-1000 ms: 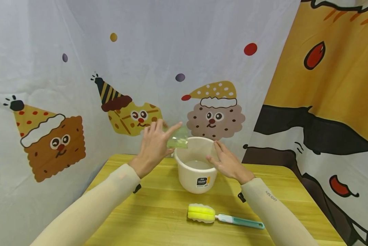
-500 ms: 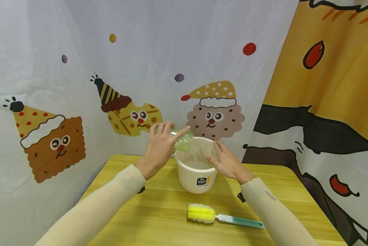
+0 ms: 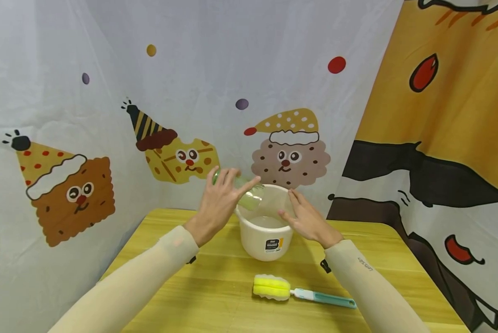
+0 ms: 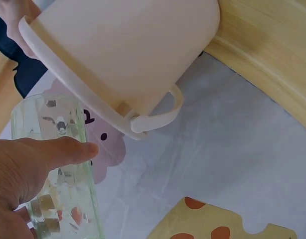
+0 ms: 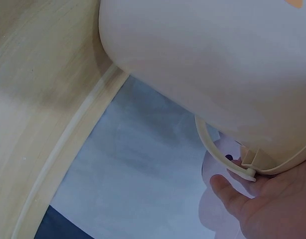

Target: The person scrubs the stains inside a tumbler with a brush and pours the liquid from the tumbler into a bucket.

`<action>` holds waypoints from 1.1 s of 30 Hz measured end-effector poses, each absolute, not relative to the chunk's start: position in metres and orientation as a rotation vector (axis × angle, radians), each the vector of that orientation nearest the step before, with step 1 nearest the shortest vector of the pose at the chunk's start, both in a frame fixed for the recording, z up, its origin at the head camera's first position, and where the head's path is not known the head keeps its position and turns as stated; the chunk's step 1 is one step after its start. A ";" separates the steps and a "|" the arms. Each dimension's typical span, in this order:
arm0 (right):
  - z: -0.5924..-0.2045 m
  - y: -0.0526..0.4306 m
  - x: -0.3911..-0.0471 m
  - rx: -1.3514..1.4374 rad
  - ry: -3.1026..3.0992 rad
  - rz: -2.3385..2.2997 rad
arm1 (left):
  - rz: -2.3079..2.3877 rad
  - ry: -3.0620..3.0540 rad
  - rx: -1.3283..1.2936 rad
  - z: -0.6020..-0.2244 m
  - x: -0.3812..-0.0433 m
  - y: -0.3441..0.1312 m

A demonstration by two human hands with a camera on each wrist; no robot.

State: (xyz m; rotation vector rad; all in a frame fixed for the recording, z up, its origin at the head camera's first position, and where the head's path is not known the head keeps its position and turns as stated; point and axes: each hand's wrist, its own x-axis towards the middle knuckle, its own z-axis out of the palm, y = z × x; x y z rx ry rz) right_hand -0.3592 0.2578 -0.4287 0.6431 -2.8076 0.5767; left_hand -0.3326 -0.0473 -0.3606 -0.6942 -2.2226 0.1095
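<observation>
My left hand (image 3: pixel 218 200) grips a pale green, see-through glass (image 3: pixel 252 196). The glass lies tipped over the left side of a cream bucket (image 3: pixel 259 245), its mouth end towards the opening. In the left wrist view, the thumb lies across the wall of the glass (image 4: pixel 53 117), beside the bucket rim (image 4: pixel 78 82). My right hand (image 3: pixel 310 221) holds the bucket's right rim, the thumb on the inner side. The right wrist view has its fingers (image 5: pixel 228 194) on the outside, by the handle (image 5: pixel 210 144). Cloudy-looking liquid seems to lie in the bucket.
A sponge brush (image 3: pixel 271 287) with a teal and white handle lies on the wooden table (image 3: pixel 215 296), in front of the bucket. Behind the table hangs a printed cloth (image 3: pixel 199 69) with cartoon figures.
My left hand has moved right with the glass, which has tipped further with its mouth end down into the bucket opening. The right hand has stayed on the rim.
</observation>
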 end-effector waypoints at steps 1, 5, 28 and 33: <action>-0.429 0.258 -0.360 0.644 -2.806 0.576 | 0.110 -2.221 -0.695 -0.361 -0.333 -0.048; -0.427 0.257 -0.359 0.642 -2.802 0.583 | 0.100 -2.208 -0.698 -0.364 -0.333 -0.051; -0.428 0.257 -0.358 0.643 -2.786 0.570 | -0.510 -2.359 -0.566 -0.382 -0.321 -0.061; -0.429 0.256 -0.360 0.653 -2.779 0.555 | -0.602 -2.350 -0.551 -0.389 -0.313 -0.065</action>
